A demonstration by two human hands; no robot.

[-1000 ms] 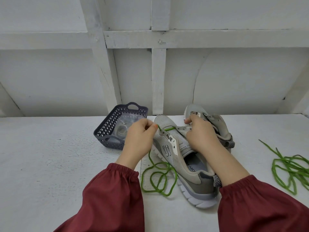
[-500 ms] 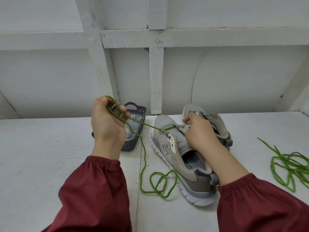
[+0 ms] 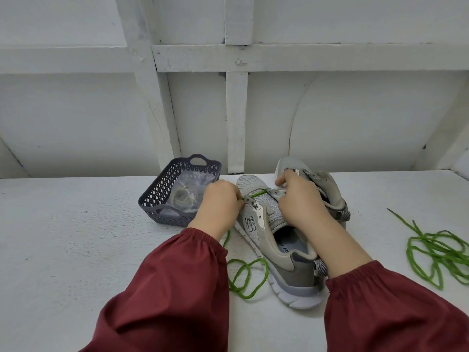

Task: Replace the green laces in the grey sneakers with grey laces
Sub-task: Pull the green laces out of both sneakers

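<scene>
The sneaker (image 3: 279,255) stands near the middle of the bench (image 3: 76,237), toe towards the back edge and heel towards the front. The second sneaker (image 3: 327,184) stands on its right, touching it and set a little further back. A green lace (image 3: 256,194) crosses the sneaker's foremost eyelets, just behind the toe. The left hand (image 3: 220,204) pinches this lace between curled fingertips at the shoe's left eyelet row. The slack drops under the wrist to a loose coil on the bench, left of the heel. The right hand (image 3: 302,199) grips the sneaker's right eyelet strip, fingers curled over it and the tongue. Its thumb reaches forward beside the second sneaker's toe.

A second lace (image 3: 436,252), also green, lies heaped by the bench's right edge, well apart from the shoes. A dark basket (image 3: 157,201) sits just left of the sneaker's toe, close to the back edge. In it lies a clear bag (image 3: 189,193) with a pale coil inside, possibly the grey laces. Dark red sleeves (image 3: 177,288) cover both forearms.
</scene>
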